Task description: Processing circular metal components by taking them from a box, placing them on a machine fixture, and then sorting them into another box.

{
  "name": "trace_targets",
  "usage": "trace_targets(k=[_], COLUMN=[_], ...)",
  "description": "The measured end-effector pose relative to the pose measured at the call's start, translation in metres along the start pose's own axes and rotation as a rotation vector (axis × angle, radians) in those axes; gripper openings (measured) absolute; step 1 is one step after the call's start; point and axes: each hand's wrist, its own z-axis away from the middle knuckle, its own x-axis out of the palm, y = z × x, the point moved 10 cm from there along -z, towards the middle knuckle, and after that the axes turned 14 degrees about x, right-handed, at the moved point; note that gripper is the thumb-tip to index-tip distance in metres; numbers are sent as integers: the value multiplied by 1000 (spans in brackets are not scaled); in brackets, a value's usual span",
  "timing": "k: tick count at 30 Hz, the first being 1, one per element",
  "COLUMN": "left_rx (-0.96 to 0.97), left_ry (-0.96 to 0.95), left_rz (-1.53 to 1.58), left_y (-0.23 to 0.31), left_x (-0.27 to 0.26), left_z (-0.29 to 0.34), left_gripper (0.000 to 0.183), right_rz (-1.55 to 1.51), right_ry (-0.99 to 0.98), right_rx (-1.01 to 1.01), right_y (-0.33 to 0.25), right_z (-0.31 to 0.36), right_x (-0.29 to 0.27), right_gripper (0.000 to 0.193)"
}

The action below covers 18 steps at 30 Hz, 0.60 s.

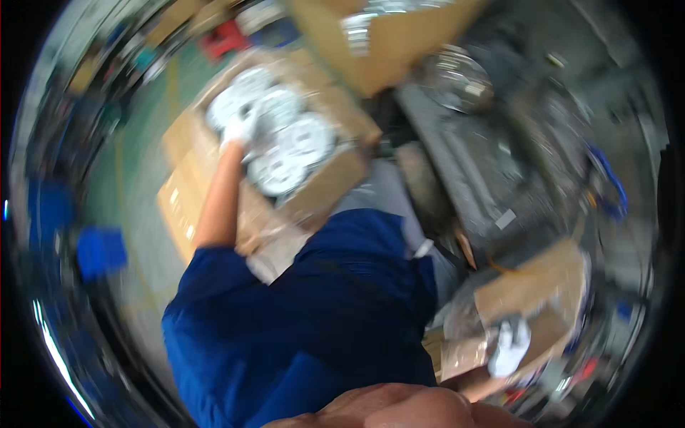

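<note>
My left hand [241,128], in a white glove, reaches into an open cardboard box [335,171] at the upper left. Several round silvery metal discs [312,138] with holes in them lie in this box, and the hand is over those on its left side. Blur hides whether its fingers grip one. At the lower right my right hand [509,349], also white-gloved, is at the opening of a second cardboard box [531,278]. Something grey shows by its fingertips, too smeared to name. The fingers of both hands are blurred.
A grey metal work surface [464,171] stands right of my legs, with a round shiny metal part [460,78] at its far end. Another large carton [421,43] is beyond. A blue bin [101,253] sits on the green floor at left; a blue hose [610,182] hangs at right.
</note>
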Motion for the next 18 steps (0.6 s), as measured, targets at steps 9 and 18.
trace_targets(k=[9, 18], left_rx=[147, 40], left_ry=[393, -122], left_rz=[-303, 117], left_y=[-1, -23], left_x=[-10, 40], left_z=[-4, -78], left_gripper=[62, 53], right_rz=[32, 39], right_ry=[-35, -160], right_rx=[71, 148], right_y=[-2, -6], right_z=[-27, -43], right_x=[38, 72], right_gripper=[21, 11])
